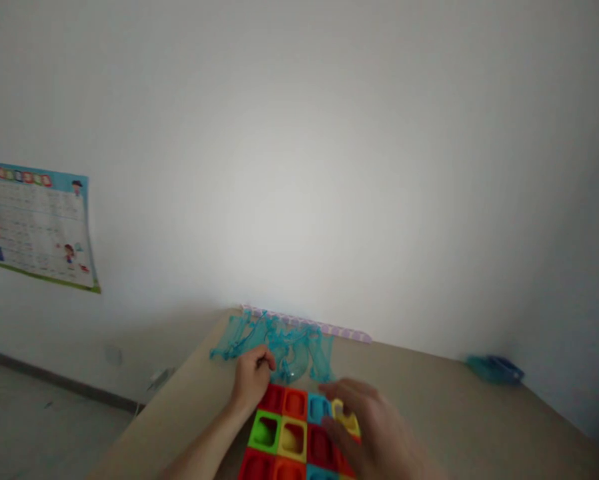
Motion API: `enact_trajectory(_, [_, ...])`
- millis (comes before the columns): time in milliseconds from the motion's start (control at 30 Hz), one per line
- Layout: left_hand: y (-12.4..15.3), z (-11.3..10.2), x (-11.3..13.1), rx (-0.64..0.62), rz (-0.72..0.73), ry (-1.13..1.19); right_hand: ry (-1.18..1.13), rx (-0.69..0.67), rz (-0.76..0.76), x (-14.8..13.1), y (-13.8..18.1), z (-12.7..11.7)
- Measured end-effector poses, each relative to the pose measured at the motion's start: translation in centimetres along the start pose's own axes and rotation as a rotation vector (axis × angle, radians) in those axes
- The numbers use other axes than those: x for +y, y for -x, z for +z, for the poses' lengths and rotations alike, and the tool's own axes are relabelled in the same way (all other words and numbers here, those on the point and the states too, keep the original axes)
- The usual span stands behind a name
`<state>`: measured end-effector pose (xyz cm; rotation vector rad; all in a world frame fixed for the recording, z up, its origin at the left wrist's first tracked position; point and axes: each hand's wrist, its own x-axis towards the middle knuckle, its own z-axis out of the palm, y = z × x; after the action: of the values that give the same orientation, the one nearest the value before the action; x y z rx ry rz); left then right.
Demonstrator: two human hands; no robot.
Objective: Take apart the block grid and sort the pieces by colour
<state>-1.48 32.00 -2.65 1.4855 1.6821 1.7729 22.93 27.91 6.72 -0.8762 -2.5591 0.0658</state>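
Observation:
A grid of coloured hollow blocks (292, 433) in red, orange, green, yellow and blue lies on the beige table (429, 400) at the bottom middle. Behind it sits a heap of clear teal plastic track pieces (284, 347). My left hand (252, 377) rests at the front of that heap, its fingers curled and pinched on a teal piece. My right hand (374, 430) hovers blurred over the right side of the grid, its fingers beside a yellow block (346, 419); whether it grips the block is unclear.
A lilac strip (309, 325) lies along the table's far edge against the white wall. A dark teal object (494, 369) sits at the right of the table. A poster (34, 227) hangs on the wall at left; grey floor (39, 433) lies below.

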Motion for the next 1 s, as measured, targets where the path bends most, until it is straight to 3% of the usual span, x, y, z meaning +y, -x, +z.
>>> enact_trajectory(167, [0.2, -2.2, 0.2, -0.187, 0.006, 0.023, 0.060, -0.228, 0.261, 5.2, -1.4, 1.4])
enact_trajectory(300, [1.0, -3.3, 1.0, -0.501, 0.079, -0.013, -0.076, -0.087, 0.334, 6.0, 0.2, 4.3])
enact_trajectory(367, [1.1, -3.3, 1.3, -0.595, 0.133, -0.054, -0.168, -0.022, 0.370, 6.1, 0.7, 5.0])
enact_trajectory(667, [1.0, -3.2, 1.7, -0.692, 0.143, -0.267, -0.329, 0.030, 0.497, 6.4, 0.6, 5.3])
enact_trajectory(800, [1.1, -3.3, 2.0, -0.674, 0.194, -0.344, -0.352, 0.031, 0.505, 6.7, 0.6, 5.5])
enact_trajectory(1000, [1.0, -3.3, 1.8, -0.679, 0.234, -0.260, -0.391, 0.058, 0.486, 7.1, 0.9, 6.3])
